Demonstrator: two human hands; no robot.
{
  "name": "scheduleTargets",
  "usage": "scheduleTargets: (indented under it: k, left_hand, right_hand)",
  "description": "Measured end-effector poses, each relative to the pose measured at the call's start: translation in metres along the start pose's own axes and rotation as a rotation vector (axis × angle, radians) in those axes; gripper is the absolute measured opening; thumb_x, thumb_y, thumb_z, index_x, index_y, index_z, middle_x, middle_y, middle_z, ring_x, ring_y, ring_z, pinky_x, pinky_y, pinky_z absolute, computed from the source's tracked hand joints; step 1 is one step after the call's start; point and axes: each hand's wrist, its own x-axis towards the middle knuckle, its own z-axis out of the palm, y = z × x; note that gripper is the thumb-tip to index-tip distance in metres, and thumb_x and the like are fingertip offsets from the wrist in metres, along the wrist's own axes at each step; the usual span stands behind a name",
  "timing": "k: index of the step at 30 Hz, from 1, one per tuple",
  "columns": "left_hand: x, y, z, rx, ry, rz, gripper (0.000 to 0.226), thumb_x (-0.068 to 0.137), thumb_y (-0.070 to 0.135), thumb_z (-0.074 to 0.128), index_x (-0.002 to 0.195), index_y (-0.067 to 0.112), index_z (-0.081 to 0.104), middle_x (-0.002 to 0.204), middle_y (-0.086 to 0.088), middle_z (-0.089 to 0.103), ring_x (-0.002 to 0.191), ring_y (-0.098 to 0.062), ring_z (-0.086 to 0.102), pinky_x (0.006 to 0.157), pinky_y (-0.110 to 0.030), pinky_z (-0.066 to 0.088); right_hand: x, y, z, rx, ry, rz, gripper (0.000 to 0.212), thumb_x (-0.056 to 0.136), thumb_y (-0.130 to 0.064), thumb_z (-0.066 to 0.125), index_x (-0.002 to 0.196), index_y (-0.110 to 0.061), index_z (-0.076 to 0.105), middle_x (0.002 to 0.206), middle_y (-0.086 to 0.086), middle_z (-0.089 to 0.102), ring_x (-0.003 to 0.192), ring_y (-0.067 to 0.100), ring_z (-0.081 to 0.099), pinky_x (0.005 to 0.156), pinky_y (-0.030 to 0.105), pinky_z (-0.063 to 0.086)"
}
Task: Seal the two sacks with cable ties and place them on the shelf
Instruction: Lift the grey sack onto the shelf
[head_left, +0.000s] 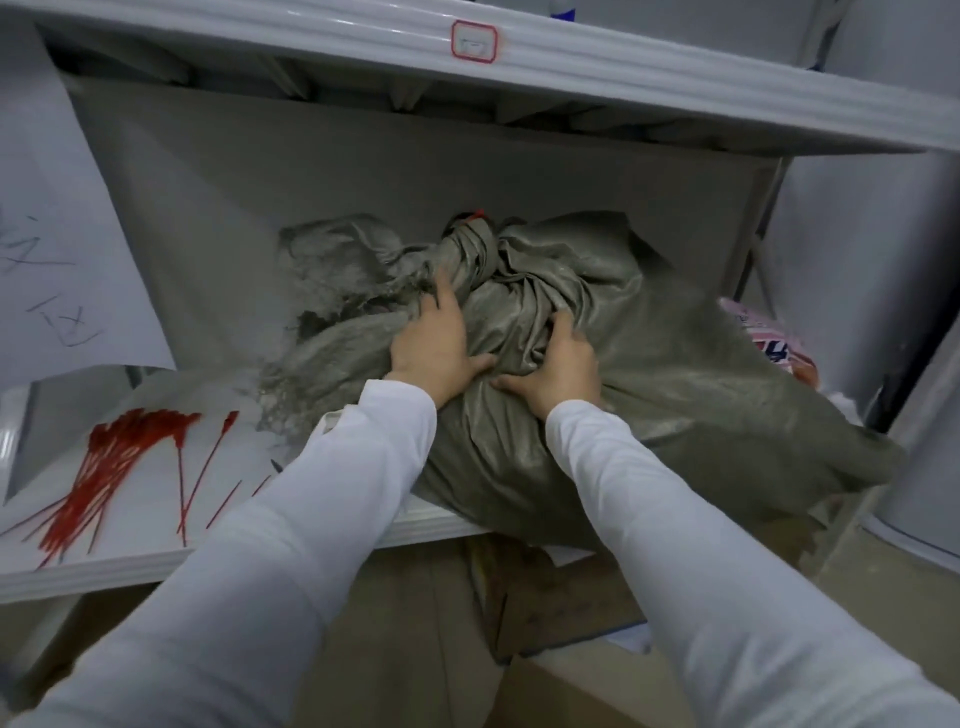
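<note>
A grey-green woven sack (649, 374) lies on the white shelf (156, 561), its gathered neck (470, 244) pointing to the back and bound by a red cable tie (475, 214). Its lower end hangs over the shelf's front edge. My left hand (436, 343) lies flat on the sack just below the neck, fingers spread. My right hand (558, 364) presses on the folds beside it, fingers curled into the cloth. A second, paler grey sack (332, 270) lies crumpled behind and to the left. Loose red cable ties (114, 467) are scattered on the shelf at the left.
An upper shelf board (519, 57) with a red-edged label overhangs the sacks. A sheet of paper with writing (52, 234) hangs at the left. A pink and white package (769, 343) lies at the shelf's right end. Cardboard (561, 597) lies on the floor below.
</note>
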Motion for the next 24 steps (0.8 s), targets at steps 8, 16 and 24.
scheduleTargets:
  k: [8, 16, 24]
  left_hand:
    - [0.006, -0.029, -0.027, 0.149, 0.314, 0.059, 0.082, 0.072, 0.034, 0.075, 0.139, 0.013, 0.032, 0.137, -0.016, 0.036, 0.107, -0.038, 0.051, 0.081, -0.044, 0.046]
    - [-0.033, -0.016, -0.011, 0.145, -0.001, 0.09, 0.126, 0.056, 0.08, 0.064, 0.151, 0.026, 0.002, 0.158, -0.014, -0.006, 0.144, -0.039, 0.005, 0.112, -0.057, 0.018]
    - [-0.095, 0.051, 0.042, 0.096, -0.302, 0.182, 0.143, 0.044, 0.079, 0.071, 0.142, 0.042, -0.026, 0.154, -0.01, -0.029, 0.142, -0.045, -0.014, 0.108, -0.066, 0.023]
  right_hand:
    - [0.003, 0.006, 0.012, -0.068, 0.079, -0.052, 0.092, 0.061, -0.051, 0.083, 0.133, -0.016, 0.039, 0.131, 0.01, 0.05, 0.12, 0.029, 0.047, 0.1, 0.039, 0.04]
    - [-0.027, 0.033, -0.016, 0.12, -0.15, -0.104, 0.087, 0.077, -0.043, 0.074, 0.147, -0.023, 0.026, 0.149, 0.012, 0.03, 0.135, 0.031, 0.033, 0.114, 0.04, 0.028]
    - [-0.067, 0.063, -0.072, -0.204, -0.128, -0.005, 0.111, 0.065, -0.064, 0.072, 0.15, -0.029, 0.01, 0.152, 0.012, 0.023, 0.139, 0.035, 0.024, 0.11, 0.054, 0.029]
